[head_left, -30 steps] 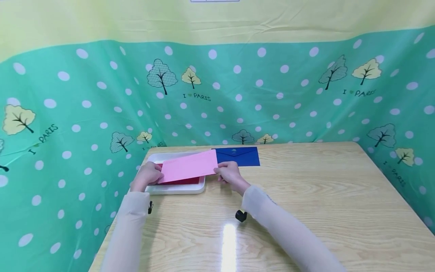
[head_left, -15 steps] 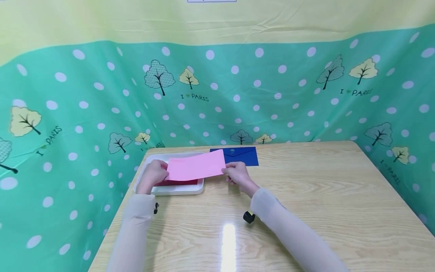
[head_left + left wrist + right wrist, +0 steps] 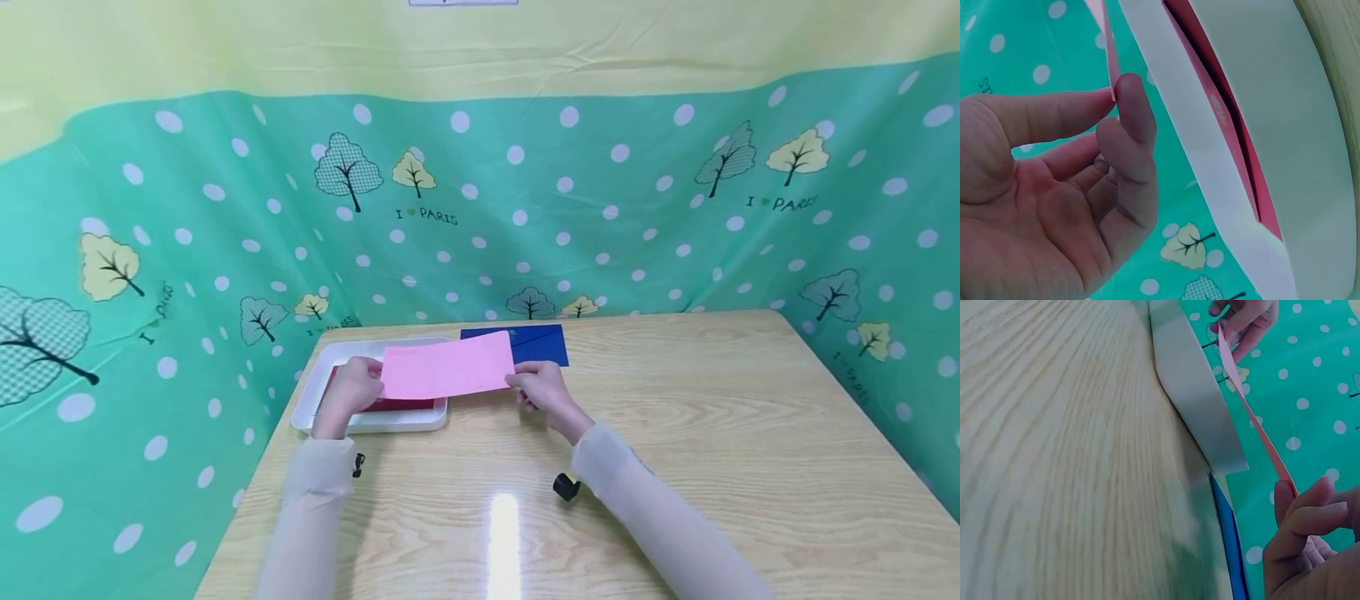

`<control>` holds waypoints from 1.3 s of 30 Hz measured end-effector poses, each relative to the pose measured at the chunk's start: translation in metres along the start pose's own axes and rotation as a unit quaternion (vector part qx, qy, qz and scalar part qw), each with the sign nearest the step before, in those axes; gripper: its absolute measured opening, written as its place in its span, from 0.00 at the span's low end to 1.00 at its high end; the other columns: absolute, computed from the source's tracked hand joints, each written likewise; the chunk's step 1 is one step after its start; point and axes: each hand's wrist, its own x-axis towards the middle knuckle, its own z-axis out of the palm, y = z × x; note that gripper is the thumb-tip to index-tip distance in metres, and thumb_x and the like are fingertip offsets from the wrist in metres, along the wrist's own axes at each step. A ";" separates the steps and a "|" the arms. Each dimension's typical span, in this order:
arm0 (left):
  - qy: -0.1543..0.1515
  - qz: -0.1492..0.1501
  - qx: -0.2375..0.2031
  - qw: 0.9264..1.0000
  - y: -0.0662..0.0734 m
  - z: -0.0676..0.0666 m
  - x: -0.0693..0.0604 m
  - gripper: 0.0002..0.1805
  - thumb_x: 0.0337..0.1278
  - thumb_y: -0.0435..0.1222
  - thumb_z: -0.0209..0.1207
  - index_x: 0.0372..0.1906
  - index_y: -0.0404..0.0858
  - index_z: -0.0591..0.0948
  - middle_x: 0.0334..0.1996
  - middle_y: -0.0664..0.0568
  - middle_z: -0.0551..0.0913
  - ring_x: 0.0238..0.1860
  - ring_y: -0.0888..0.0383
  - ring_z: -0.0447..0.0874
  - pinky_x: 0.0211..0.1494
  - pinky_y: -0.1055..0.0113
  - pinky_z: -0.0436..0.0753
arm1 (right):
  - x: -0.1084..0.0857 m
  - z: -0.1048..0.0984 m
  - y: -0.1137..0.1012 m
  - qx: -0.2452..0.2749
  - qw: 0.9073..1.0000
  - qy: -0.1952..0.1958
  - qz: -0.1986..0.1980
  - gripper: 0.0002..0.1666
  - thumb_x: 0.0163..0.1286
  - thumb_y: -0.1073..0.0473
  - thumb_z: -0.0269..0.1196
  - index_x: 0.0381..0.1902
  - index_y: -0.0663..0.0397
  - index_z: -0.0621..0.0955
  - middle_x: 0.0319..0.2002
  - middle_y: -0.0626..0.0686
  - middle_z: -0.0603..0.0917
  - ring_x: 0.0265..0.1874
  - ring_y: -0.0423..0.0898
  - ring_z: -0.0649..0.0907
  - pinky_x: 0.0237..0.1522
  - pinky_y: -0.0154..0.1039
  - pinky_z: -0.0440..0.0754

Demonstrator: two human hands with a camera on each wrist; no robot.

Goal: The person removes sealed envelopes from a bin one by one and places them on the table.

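Observation:
A pink envelope (image 3: 448,367) is stretched flat between both hands, raised above the right part of a white tray (image 3: 408,425). The left hand (image 3: 351,392) pinches its left end; in the left wrist view, thumb and forefinger meet on the thin edge of the pink envelope (image 3: 1111,62). At the other end, the right hand (image 3: 546,392) pinches the lower right corner, its other fingers curled below. Inside the tray lies something flat and red, seemingly an envelope (image 3: 405,406), partly covered by the pink one. A blue envelope (image 3: 546,343) lies behind, its left part hidden.
The wooden table (image 3: 675,433) extends to the right and front, with a bright light reflection (image 3: 504,542) near the front. A green dotted curtain (image 3: 480,208) surrounds the table at the back and sides. Black wrist-camera parts (image 3: 566,486) hang below the right sleeve.
Both hands have carried the pink envelope to the right, levelling it somewhat. More of the tray's left side shows, and more of the blue envelope is covered.

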 end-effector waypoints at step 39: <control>0.004 0.054 -0.069 0.996 0.019 0.053 -0.022 0.28 0.67 0.24 0.61 0.72 0.29 0.75 0.35 0.45 0.81 0.32 0.51 0.77 0.34 0.64 0.75 | -0.024 -0.060 0.038 0.036 0.999 0.009 -0.006 0.19 0.72 0.65 0.66 0.58 0.69 0.83 0.27 0.58 0.82 0.18 0.41 0.74 0.19 0.31 0.70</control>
